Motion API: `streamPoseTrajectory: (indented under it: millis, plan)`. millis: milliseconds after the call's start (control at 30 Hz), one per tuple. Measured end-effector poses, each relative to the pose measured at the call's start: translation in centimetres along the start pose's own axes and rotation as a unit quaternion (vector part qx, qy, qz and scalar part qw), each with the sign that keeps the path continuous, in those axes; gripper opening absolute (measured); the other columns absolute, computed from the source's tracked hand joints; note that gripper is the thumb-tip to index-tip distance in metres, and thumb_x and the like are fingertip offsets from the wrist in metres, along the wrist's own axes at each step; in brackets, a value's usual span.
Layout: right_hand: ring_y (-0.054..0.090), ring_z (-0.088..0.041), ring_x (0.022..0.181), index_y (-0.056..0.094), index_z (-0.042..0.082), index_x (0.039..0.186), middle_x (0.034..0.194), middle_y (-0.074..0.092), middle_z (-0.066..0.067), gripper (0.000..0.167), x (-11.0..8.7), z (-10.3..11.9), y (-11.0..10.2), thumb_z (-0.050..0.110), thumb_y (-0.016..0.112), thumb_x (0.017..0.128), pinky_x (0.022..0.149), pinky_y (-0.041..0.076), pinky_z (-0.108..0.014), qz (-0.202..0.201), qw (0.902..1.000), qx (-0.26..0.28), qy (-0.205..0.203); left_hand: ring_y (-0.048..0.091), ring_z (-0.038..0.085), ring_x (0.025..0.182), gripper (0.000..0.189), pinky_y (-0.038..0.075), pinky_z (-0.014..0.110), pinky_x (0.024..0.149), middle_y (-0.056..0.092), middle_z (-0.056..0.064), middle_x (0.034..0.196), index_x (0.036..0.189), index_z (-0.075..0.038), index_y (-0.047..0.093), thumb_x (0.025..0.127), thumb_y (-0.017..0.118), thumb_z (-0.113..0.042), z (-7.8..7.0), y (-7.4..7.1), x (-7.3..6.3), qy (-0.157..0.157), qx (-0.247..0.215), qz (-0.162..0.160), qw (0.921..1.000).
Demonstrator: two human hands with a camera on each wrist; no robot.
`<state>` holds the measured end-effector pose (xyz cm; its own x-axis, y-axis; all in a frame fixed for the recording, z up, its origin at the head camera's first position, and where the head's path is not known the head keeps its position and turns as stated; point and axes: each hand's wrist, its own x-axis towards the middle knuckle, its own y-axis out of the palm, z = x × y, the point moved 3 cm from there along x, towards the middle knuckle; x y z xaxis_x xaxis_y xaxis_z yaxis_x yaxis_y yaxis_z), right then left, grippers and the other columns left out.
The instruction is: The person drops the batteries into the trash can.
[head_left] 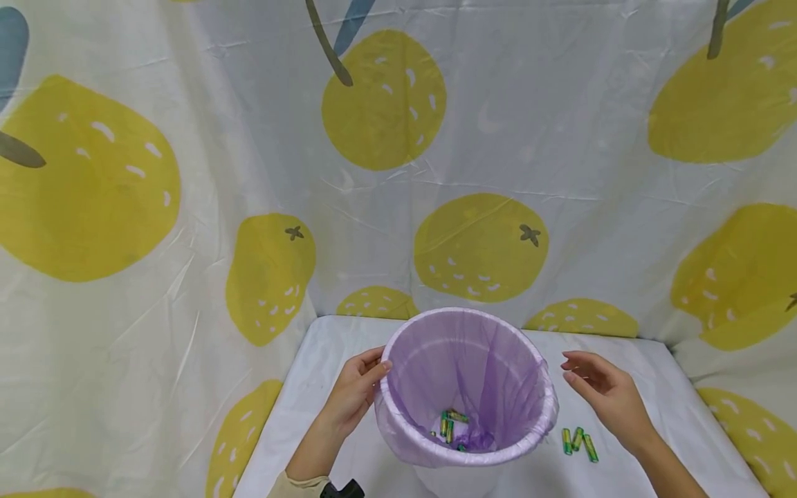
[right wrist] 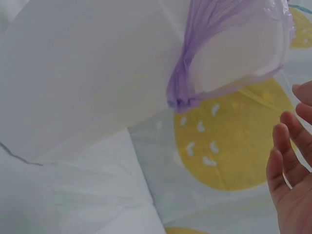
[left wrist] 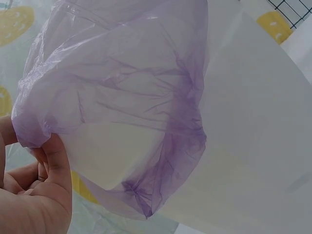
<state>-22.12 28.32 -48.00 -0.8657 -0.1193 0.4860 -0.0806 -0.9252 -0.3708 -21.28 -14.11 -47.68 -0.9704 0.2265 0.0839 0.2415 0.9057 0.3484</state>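
Observation:
A white trash bin (head_left: 457, 482) lined with a thin purple trash bag (head_left: 423, 360) stands at the lower middle of the head view. Its mouth tips towards me, and the bag folds over the rim. My left hand (head_left: 351, 391) pinches the lined rim at the left, thumb on top and fingers outside. In the left wrist view, bag film (left wrist: 126, 68) bunches by the fingers. Several green and gold batteries (head_left: 450, 427) lie at the bottom inside. To the right, my right hand (head_left: 607, 398) hovers, fingers loosely bent and holding nothing, above three similar batteries (head_left: 578, 440).
A white-covered table (head_left: 345, 332) carries everything. Behind and at both sides hangs a white curtain (head_left: 367, 228) printed with yellow fruit. A dark wire grid (left wrist: 292, 10) shows at the corner of the left wrist view. A dark watch (head_left: 342, 488) sits at the left wrist.

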Motion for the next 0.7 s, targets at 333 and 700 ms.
streamPoseTrajectory:
  millis: [333, 700]
  plan:
    - [0.066, -0.003, 0.093, 0.066, -0.005, 0.124, 0.103, 0.073, 0.008, 0.029, -1.2, -2.5, -0.2, -0.005, 0.070, 0.096, 0.079, 0.052, -0.012, -0.016, 0.9994, -0.012, 0.029, 0.063, 0.023, 0.103, 0.046, 0.057, 0.033, 0.090, 0.062, 0.016, 0.115, 0.141, 0.020, 0.044, 0.102, 0.060, -0.001, -0.1, -0.1, 0.0, -0.001, 0.001, 0.001, 1.0000]
    - [0.065, 0.001, 0.090, 0.066, -0.004, 0.123, 0.101, 0.072, 0.012, 0.028, -2.6, -4.8, -0.7, -0.001, 0.072, 0.096, 0.076, 0.051, -0.011, -0.029, 0.9971, -0.029, 0.064, 0.063, 0.023, 0.104, 0.046, 0.057, 0.033, 0.091, 0.062, 0.016, 0.116, 0.141, 0.020, 0.045, 0.102, 0.060, -0.001, -0.1, 0.0, 0.0, 0.002, -0.001, 0.001, 1.0000]
